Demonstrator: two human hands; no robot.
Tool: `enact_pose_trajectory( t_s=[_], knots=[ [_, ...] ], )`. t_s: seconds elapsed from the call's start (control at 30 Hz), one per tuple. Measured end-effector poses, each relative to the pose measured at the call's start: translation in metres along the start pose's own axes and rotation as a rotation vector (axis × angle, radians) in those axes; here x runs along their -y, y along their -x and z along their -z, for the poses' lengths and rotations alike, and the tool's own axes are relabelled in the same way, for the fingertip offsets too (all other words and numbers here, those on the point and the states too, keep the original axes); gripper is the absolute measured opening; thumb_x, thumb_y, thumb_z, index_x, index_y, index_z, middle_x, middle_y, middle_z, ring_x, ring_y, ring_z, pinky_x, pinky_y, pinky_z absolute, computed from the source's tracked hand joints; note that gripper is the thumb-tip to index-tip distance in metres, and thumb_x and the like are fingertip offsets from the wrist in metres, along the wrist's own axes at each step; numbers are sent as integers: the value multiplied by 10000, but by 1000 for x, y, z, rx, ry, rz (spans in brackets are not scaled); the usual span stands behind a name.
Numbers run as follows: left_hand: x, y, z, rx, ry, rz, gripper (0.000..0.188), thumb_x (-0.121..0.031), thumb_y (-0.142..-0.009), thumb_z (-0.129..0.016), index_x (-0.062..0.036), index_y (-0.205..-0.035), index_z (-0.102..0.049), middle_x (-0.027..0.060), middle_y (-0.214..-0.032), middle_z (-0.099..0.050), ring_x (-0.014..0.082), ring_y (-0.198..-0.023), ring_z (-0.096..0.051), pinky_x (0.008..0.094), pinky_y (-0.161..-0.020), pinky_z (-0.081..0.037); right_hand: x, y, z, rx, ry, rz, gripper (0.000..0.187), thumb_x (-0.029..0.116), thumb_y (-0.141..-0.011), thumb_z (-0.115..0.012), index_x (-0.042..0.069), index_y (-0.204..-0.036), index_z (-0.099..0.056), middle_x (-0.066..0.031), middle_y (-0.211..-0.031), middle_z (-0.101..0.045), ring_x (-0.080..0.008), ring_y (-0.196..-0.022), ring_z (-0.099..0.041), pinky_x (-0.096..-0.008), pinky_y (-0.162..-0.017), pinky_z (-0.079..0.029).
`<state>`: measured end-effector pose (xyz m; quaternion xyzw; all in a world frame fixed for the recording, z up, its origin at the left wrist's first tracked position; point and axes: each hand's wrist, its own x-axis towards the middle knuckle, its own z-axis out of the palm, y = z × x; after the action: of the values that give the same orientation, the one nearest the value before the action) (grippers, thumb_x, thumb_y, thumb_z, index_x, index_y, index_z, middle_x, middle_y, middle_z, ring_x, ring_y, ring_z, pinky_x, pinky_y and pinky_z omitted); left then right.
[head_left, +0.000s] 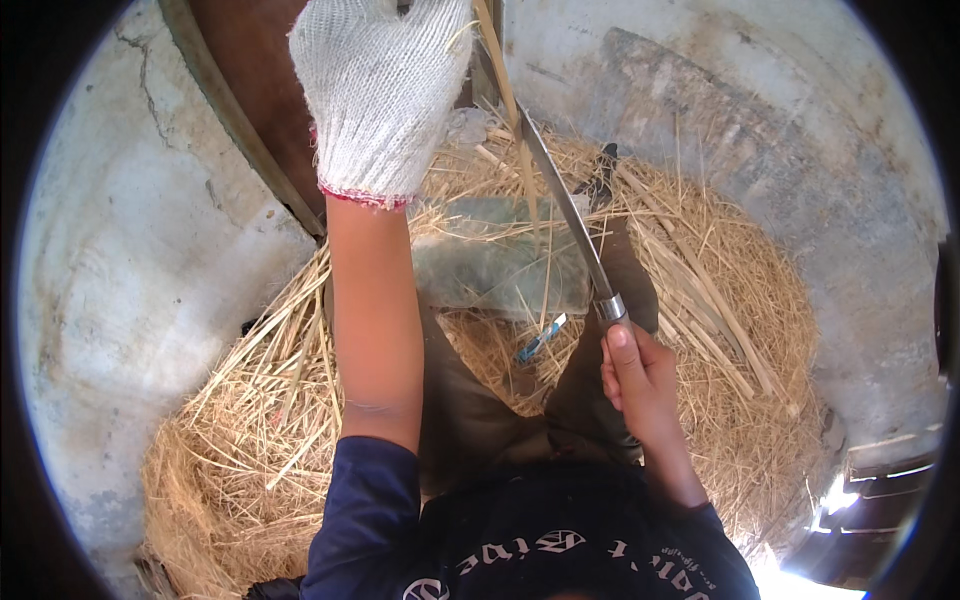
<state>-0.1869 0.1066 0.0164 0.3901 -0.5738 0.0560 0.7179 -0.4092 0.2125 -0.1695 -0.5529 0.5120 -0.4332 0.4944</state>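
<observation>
My left hand [385, 95], in a white knitted glove with a red cuff edge, is raised at the top of the view. Its fingertips are partly cut off by the frame. Beside its right edge a thin bamboo strip [510, 95] slants downward, apparently gripped by the gloved fingers. My bare right hand [640, 375] is wrapped round the handle of a long straight-bladed knife [568, 205]. The blade points up and away, its tip end touching or very near the strip. Between my legs lies a blue cutter [540, 338].
A greenish translucent slab [500, 270] rests across my legs. Bamboo shavings [240, 460] heap up on the left, and more shavings with longer strips [700, 290] lie on the right. A worn, curving wall [130, 280] surrounds the spot, with a brown panel [255, 90] behind my left hand.
</observation>
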Motion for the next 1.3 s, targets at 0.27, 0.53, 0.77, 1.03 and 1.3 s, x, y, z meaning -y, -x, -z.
enact_pose_trajectory(
  t_s=[0.27, 0.53, 0.77, 1.03, 1.3],
  knots=[
    [2, -3, -5, -51, -92, -60, 190, -171, -949, -700, 4, -1023, -715, 78, -943, -710, 141, -796, -637, 283, -734, -536, 33, 14, 5, 52, -204, -138, 551, 544, -1070, -499, 68, -794, -523, 29, -557, -431, -66, -453, -392, -234, -457, -330],
    [-20, 6, 0, 17, -109, -79, 197, -180, -975, -665, 7, -1018, -708, 85, -913, -700, 132, -776, -632, 279, -704, -533, 19, 9, -13, -25, -45, 144, 506, 499, -1088, -483, 67, -825, -517, 28, -574, -430, -38, -460, -372, -214, -432, -286],
    [-31, 4, -9, -18, -135, 170, 193, -191, -971, -668, -16, -1027, -727, 95, -908, -713, 134, -781, -646, 281, -708, -540, 11, 4, -15, 1, -57, 102, 464, 447, -1099, -490, 70, -830, -516, 38, -590, -430, -27, -480, -376, -218, -434, -293],
    [14, 2, -13, 12, 10, -153, 203, -187, -962, -675, -6, -1031, -735, 97, -938, -730, 163, -818, -672, 304, -760, -549, -29, -2, -22, -76, 112, -24, 476, 472, -1097, -489, 96, -804, -492, 43, -579, -447, -34, -468, -404, -217, -436, -317],
    [-6, 3, -11, 23, 39, 75, 203, -177, -969, -673, 6, -1034, -732, 89, -942, -726, 146, -800, -662, 282, -740, -552, -24, -10, 0, 235, -708, -339, 497, 516, -1080, -501, 102, -805, -498, 34, -538, -390, -74, -395, -345, -228, -424, -323]
  ],
)
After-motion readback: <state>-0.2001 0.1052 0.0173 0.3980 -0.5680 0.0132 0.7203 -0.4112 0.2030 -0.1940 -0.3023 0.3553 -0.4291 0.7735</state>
